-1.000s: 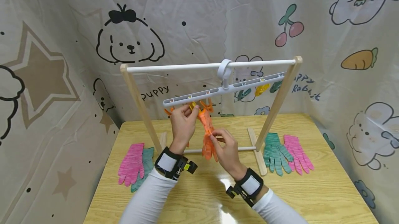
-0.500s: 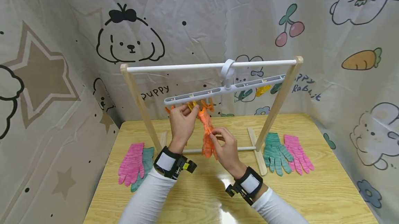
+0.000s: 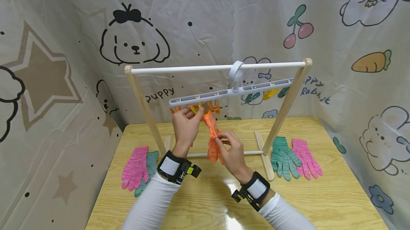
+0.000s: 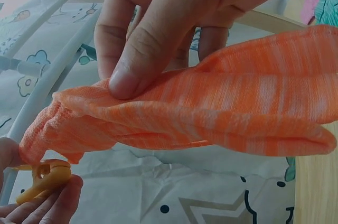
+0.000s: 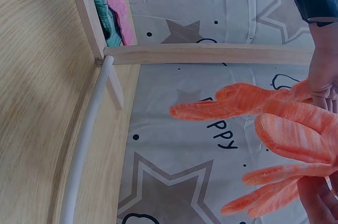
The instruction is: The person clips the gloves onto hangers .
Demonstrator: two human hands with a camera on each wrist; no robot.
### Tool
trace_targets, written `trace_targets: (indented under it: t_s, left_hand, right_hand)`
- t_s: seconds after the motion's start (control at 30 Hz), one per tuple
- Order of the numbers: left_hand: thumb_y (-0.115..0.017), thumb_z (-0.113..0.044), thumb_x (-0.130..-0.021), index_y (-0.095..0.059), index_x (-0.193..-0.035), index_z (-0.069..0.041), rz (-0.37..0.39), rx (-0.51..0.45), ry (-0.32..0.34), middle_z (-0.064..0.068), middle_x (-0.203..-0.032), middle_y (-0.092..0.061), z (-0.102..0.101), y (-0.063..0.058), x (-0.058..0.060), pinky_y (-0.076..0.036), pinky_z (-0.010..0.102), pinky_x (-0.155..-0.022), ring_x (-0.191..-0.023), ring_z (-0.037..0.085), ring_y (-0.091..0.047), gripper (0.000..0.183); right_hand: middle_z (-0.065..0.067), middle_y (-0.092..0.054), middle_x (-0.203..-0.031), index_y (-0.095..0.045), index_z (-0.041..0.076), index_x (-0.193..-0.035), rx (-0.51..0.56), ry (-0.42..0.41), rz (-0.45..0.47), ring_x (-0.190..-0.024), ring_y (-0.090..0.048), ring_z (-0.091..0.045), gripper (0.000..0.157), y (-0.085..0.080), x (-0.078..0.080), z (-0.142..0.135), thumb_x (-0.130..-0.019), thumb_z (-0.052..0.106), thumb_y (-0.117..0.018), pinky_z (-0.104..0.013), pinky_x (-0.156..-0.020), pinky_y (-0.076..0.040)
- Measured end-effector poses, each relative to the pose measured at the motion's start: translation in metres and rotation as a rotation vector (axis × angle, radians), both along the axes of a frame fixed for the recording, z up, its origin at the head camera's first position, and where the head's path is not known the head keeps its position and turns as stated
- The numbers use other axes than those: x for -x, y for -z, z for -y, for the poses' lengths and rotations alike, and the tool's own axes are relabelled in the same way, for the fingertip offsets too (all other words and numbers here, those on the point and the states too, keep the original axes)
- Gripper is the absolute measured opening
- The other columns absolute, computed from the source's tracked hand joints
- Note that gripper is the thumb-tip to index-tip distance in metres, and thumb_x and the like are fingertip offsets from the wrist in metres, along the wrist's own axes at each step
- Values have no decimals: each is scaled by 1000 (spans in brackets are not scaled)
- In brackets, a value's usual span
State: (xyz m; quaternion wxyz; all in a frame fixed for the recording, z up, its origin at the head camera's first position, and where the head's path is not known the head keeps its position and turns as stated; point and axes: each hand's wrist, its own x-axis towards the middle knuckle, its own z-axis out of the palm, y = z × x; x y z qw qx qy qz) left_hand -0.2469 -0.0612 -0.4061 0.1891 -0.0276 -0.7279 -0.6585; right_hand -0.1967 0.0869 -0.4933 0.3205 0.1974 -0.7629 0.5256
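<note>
Pegging orange glove (image 3: 213, 130), apparently.
Left hand (image 3: 185, 127) pinches yellow clip (image 3: 194, 109), right hand (image 3: 233, 153) the glove; cuff's (image 4: 38, 134) seating unclear. Next likely calls for cuff inside clip, then release.

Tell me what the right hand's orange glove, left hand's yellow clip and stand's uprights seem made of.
Orange glove: matte knitted fabric; fine stitches show, fibre unclear.
Yellow clip: probably smooth plastic, judging by its uniform colour.
Uprights: likely matte wood, by their tan colour.

Curtained-off recording space, cartoon-printed cloth walls (image 3: 205, 20), wood-grain table (image 3: 205, 198), wrist-strapped cameras (image 3: 194, 171)
</note>
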Motion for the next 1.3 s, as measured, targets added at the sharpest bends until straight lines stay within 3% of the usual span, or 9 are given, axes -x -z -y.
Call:
trace_targets:
  t_s: [0.2, 0.43, 0.5, 0.6, 0.77, 0.8, 0.97, 1.17, 1.3]
  left_hand:
    - [-76, -13, -90, -73, -104, 7, 2, -8, 3, 25, -91, -76, 0, -3, -1, -49, 15, -52, -70, 11, -70, 24]
    - [-72, -6, -91, -71, -100, 11, 10, 9, 6, 30, -88, -74, -2, -25, -13, -39, 15, -48, -57, -3, -59, 19]
    - [-71, -5, -91, -71, -100, 11, 11, 13, 1, 30, -87, -74, -3, -27, -14, -37, 15, -46, -54, -5, -57, 18]
    - [-71, -6, -92, -72, -100, 10, 10, 24, -15, 28, -87, -75, -3, -21, -9, -34, 15, -44, -55, 0, -60, 18]
    - [-72, -9, -92, -74, -101, 7, -23, 22, -16, 24, -91, -76, -1, -9, 0, -45, 13, -48, -76, 22, -75, 19]
    - [-72, -11, -92, -75, -100, 7, -31, 27, -12, 24, -89, -77, -1, -8, 1, -45, 13, -48, -73, 24, -75, 19]
    - [-71, -14, -94, -77, -102, 4, -60, 45, 1, 21, -87, -77, 0, -4, 2, -44, 14, -46, -64, 20, -70, 20]
    - [-67, -7, -95, -73, -114, 7, -33, 48, 10, 25, -104, -75, -3, -5, 0, -56, 15, -65, -93, 29, -76, 24]
    - [-65, -2, -95, -71, -112, 12, -18, 54, 12, 28, -103, -74, -6, -18, -11, -54, 12, -61, -93, 37, -76, 23]
  right_hand:
    - [-12, -70, -92, -69, 2, -99, -8, 4, -3, -86, -69, -22, 10, 1, 1, 1, -91, -1, -72, -31, -70, -62]
    - [-12, -70, -91, -70, 3, -99, -2, 4, 11, -85, -70, -23, 9, 2, 0, 1, -91, -1, -71, -33, -69, -62]
    - [-12, -71, -91, -70, 3, -99, 4, 0, 12, -85, -70, -25, 9, 3, 0, 1, -91, -1, -71, -34, -69, -63]
    - [-13, -71, -90, -70, 3, -98, 6, -3, 10, -84, -70, -25, 8, 4, -1, 0, -91, 0, -71, -34, -68, -62]
    - [-12, -71, -90, -70, 4, -98, -1, 2, 16, -84, -70, -24, 9, 9, 0, -1, -90, -1, -72, -29, -68, -62]
    - [-11, -71, -90, -70, 4, -98, -1, 2, 18, -84, -70, -24, 9, 10, 0, -2, -91, -1, -72, -29, -68, -62]
    - [-10, -71, -91, -70, 5, -99, -10, 5, 23, -86, -71, -23, 9, 14, 2, -2, -91, 1, -72, -27, -69, -61]
    - [-11, -71, -92, -70, 4, -97, -13, 7, 36, -85, -71, -24, 8, 20, 2, -3, -91, 0, -71, -28, -66, -61]
    - [-12, -71, -92, -70, 3, -98, 1, 23, 22, -85, -71, -25, 8, 21, 3, -2, -91, -1, -71, -30, -68, -62]
